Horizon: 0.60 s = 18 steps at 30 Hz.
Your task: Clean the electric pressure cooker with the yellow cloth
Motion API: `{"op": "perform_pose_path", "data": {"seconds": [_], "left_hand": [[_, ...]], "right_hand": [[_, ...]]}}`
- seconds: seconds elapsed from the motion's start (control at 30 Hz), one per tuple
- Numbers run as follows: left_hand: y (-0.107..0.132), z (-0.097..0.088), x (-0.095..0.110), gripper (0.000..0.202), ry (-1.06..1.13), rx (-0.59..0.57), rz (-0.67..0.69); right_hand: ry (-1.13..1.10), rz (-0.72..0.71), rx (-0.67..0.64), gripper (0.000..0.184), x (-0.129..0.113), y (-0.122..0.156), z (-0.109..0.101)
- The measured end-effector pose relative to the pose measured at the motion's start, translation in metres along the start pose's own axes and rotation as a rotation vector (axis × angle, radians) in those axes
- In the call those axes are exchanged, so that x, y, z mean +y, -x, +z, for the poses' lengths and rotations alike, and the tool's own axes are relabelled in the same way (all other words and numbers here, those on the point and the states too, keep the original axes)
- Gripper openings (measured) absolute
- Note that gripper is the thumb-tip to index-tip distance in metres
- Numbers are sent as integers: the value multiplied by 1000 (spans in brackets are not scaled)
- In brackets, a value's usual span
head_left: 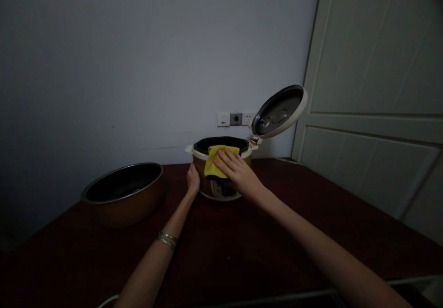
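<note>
A rice cooker (204,183) stands on the dark red table with its lid (282,111) tilted up on the right-hand side. My left hand (193,178) holds the left side of the cooker's body, its fingers partly hidden along the wall. With my right hand (238,172) I hold a yellow cloth (212,162) with a dark edge against the cooker's front, just below the rim. The cloth covers part of the rim and front, above the control panel (221,189). Farther left sits the inner pot (129,206), golden-brown outside and dark inside.
The table (214,257) meets a pale wall at the back. Wall sockets (236,119) are behind the cooker. A white panelled door (367,114) rises along the right. Part of a pale cable or ring (108,300) shows at the bottom left.
</note>
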<state>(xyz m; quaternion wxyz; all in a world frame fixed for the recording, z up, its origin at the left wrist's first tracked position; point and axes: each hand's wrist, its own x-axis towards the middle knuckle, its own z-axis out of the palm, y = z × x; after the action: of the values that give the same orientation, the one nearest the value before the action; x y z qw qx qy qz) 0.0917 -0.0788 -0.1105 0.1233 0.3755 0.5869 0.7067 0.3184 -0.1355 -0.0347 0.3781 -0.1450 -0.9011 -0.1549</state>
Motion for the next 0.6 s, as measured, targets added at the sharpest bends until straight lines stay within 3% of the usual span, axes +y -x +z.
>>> {"op": "perform_pose_path", "data": {"seconds": [0.17,0.4,0.6], "left_hand": [[-3,-3,-2,38,58,-53,-10],[-6,-2,-5,39,113,-51,-36],[-6,-3,-4,35,142,-30,-75]], "right_hand": [[103,-68,-130,51,7,6,33],[45,-92,-265,51,-8,57,52],[-100,16,-461,54,-21,90,62]]}}
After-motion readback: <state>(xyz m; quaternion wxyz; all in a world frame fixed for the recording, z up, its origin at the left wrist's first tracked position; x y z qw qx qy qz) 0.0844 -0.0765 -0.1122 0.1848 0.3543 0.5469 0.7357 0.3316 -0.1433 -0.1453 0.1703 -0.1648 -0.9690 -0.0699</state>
